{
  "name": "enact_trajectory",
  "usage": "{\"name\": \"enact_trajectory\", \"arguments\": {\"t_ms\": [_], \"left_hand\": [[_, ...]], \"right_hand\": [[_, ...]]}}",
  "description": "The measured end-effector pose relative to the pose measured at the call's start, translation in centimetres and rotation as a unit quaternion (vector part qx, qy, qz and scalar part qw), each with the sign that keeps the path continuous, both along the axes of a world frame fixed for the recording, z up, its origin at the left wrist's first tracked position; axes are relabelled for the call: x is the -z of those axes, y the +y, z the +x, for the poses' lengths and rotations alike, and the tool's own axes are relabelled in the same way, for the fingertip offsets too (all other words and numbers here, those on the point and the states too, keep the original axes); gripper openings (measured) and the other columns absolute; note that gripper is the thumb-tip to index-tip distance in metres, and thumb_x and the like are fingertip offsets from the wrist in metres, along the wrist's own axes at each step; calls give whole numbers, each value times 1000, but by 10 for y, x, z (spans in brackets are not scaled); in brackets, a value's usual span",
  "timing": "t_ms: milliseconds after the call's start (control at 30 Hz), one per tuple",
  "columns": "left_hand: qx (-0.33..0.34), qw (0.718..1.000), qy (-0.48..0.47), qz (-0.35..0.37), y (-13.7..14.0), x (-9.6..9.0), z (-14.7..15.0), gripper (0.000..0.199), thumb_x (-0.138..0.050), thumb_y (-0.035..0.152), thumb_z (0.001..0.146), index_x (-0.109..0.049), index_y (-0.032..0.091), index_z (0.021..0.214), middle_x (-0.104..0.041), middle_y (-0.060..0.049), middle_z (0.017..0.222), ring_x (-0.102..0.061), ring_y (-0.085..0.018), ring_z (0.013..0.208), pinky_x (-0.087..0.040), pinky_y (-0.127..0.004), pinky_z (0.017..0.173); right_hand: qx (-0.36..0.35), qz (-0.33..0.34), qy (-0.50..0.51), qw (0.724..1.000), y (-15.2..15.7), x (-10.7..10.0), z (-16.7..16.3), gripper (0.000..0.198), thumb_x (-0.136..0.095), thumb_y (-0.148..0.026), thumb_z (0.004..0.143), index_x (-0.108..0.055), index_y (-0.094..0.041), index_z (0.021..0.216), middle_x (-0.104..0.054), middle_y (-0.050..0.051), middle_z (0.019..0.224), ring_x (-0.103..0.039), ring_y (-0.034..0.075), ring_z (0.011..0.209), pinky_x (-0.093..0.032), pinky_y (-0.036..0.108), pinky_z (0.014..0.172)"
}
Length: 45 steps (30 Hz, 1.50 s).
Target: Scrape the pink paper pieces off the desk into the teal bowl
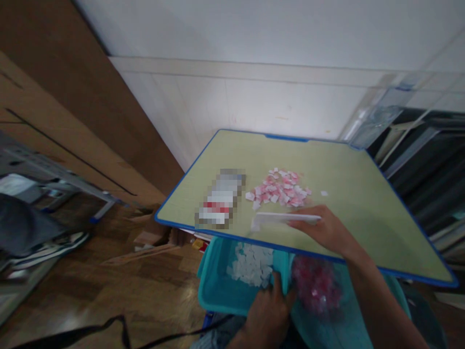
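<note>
My right hand (327, 228) is closed on a thin white flat piece (276, 218), seen nearly edge-on just above the table's front edge. The piece is blurred, and its exact kind cannot be made out. Behind it lies a loose pile of small pink and white squares (279, 189), with a single white square (324, 193) off to the right. Below the table, my left hand (269, 308) grips the right-hand rim of a teal tub (218, 295). Many small translucent white pieces (252, 264) lie inside that tub.
The yellow-green tabletop (334, 165) has a blue edge. A blurred-out pack (220, 198) lies on its left. A second teal tub (301, 317) holds a clear bag of red-pink pieces (317, 286). A person's shoe (54, 247) and large cardboard (72, 121) are at left.
</note>
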State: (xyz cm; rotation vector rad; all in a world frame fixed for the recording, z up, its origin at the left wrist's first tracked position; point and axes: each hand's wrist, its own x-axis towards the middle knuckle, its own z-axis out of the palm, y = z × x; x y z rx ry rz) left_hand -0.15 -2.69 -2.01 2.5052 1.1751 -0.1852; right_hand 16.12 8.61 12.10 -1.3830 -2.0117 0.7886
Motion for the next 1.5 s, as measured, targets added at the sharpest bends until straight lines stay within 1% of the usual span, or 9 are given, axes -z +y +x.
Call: {"name": "enact_trajectory", "arguments": {"t_ms": [100, 200, 333, 500, 767, 1033, 1200, 1367, 1500], "left_hand": [[18, 1000, 13, -1, 0, 6, 0, 50, -45, 23, 80, -36, 28, 129, -35, -25, 129, -61, -29, 76, -50, -40, 58], [20, 1000, 20, 4, 1, 9, 1, 44, -42, 25, 83, -39, 31, 126, -40, -23, 127, -62, -28, 73, -51, -37, 55], [15, 1000, 24, 8, 0, 8, 1, 39, -38, 24, 86, -42, 32, 124, -43, -22, 126, -63, -26, 72, -51, -34, 55], [12, 999, 28, 12, -2, 3, 2, 38, -35, 25, 87, -43, 32, 123, -44, -23, 125, -63, -26, 73, -52, -34, 55], [21, 999, 16, 23, -2, 4, 0, 36, -37, 26, 87, -45, 30, 122, -46, -23, 122, -63, -25, 70, -52, -33, 54], [27, 997, 16, 68, -4, 5, -1, 35, -36, 27, 88, -43, 31, 122, -48, -22, 120, -63, -22, 64, -50, -30, 50], [29, 997, 4, 66, -2, 3, -1, 33, -37, 28, 87, -45, 29, 119, -49, -24, 119, -64, -23, 67, -50, -30, 50], [32, 997, 2, 64, -3, 2, -2, 34, -36, 27, 87, -43, 28, 121, -47, -26, 121, -64, -25, 70, -50, -30, 50], [34, 997, -4, 72, -3, 3, -3, 36, -40, 28, 86, -43, 28, 122, -46, -25, 122, -63, -24, 71, -50, -30, 52]], "right_hand": [[34, -9, 5, 999, -5, -2, 3, 25, -54, -35, 79, -72, -17, 78, -69, 3, 66, -59, 15, 56, -44, 23, 50], [76, -19, 12, 997, -7, -1, 7, 26, -56, -37, 77, -73, -18, 82, -72, 5, 72, -63, 19, 61, -47, 26, 51], [50, -31, 4, 998, -9, 4, 6, 24, -55, -37, 79, -73, -22, 84, -73, 4, 78, -65, 20, 67, -50, 29, 58], [46, -13, -16, 999, -9, 5, -2, 20, -56, -34, 79, -73, -27, 85, -73, 2, 81, -67, 20, 71, -51, 30, 66], [48, -26, 10, 998, -7, 5, -1, 20, -56, -34, 79, -73, -23, 81, -73, 2, 75, -65, 18, 63, -49, 25, 57], [39, -40, -30, 998, -7, 1, -2, 21, -53, -32, 81, -72, -23, 84, -73, 1, 77, -66, 17, 65, -50, 25, 60], [41, -36, -33, 998, -7, 2, -2, 23, -52, -35, 82, -72, -23, 84, -73, 1, 77, -66, 18, 67, -52, 29, 66], [83, -6, -25, 996, -9, 2, 3, 23, -53, -35, 81, -72, -23, 87, -73, 3, 83, -68, 20, 73, -53, 31, 69], [79, 15, -38, 996, -16, -2, 12, 23, -52, -32, 82, -72, -22, 88, -73, 3, 85, -69, 19, 71, -54, 28, 69]]}}
